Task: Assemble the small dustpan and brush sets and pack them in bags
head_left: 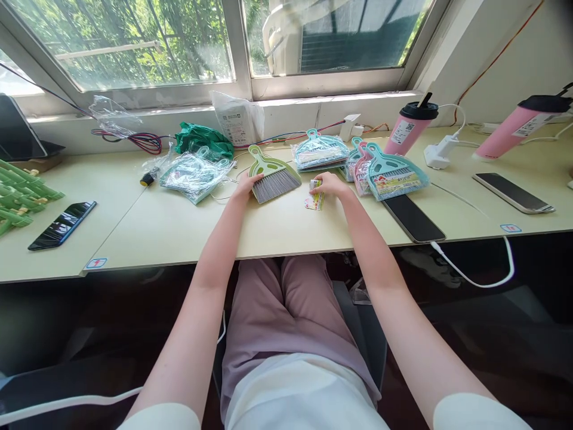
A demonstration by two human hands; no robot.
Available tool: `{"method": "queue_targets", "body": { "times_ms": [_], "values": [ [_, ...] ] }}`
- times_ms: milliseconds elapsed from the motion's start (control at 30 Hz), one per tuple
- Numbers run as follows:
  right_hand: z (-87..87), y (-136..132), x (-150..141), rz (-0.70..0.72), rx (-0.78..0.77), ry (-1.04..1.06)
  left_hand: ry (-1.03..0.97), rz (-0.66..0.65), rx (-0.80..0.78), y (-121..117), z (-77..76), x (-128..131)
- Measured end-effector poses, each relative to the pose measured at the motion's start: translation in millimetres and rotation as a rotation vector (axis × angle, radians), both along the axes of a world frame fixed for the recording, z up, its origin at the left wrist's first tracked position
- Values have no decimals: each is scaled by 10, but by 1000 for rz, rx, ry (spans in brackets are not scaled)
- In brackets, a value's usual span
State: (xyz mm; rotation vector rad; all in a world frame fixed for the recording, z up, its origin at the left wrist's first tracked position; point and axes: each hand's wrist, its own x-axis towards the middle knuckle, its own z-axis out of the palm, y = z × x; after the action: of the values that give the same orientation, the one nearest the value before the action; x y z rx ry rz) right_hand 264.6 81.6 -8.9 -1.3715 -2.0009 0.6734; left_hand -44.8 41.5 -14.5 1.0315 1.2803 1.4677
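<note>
A small green brush with grey bristles point(273, 177) lies on the cream table point(179, 227) in front of me. My left hand point(246, 184) rests against its left side, fingers curled on the bristle edge. To the right, my right hand point(329, 184) pinches a small printed paper card point(316, 197) standing on the table. Just past the right hand lies a pile of teal and pink brush-and-dustpan sets in clear bags point(380, 170). Another bagged teal set point(319, 152) is behind the card.
Empty clear bags point(194, 173) lie left of the brush. Phones lie at the left point(62, 225), right of centre point(412, 218) and far right point(514, 193). Two pink cups point(409, 128) point(521, 125), a white charger point(441, 152), cables and green plastic parts point(20, 194) line the edges.
</note>
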Motion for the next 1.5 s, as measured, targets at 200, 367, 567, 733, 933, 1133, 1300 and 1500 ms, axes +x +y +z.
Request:
{"method": "queue_targets", "body": {
  "times_ms": [200, 367, 567, 733, 933, 1133, 1300, 1500],
  "values": [
    [326, -357, -156, 276, -240, 362, -9, -25, 12, -6, 33, 9],
    [426, -610, -372, 355, -171, 528, -53, -132, 126, -90, 81, 201],
    [317, -597, -559, 194, -14, 536, -150, -168, 152, -122, 35, 537],
    [196, -481, -597, 47, 144, 420, -156, -190, 148, -108, -11, 614],
    [110, -421, -608, -35, 230, 319, -131, -231, 156, -151, 16, 639],
    [50, -388, -620, -72, 303, 251, -121, -272, 213, -143, -1, 634],
    [23, -341, -598, -50, 399, 202, -98, -252, 230, -106, -24, 603],
    [119, -338, -509, -46, 460, 171, -112, -221, 202, -141, 27, 591]
  ]
}}
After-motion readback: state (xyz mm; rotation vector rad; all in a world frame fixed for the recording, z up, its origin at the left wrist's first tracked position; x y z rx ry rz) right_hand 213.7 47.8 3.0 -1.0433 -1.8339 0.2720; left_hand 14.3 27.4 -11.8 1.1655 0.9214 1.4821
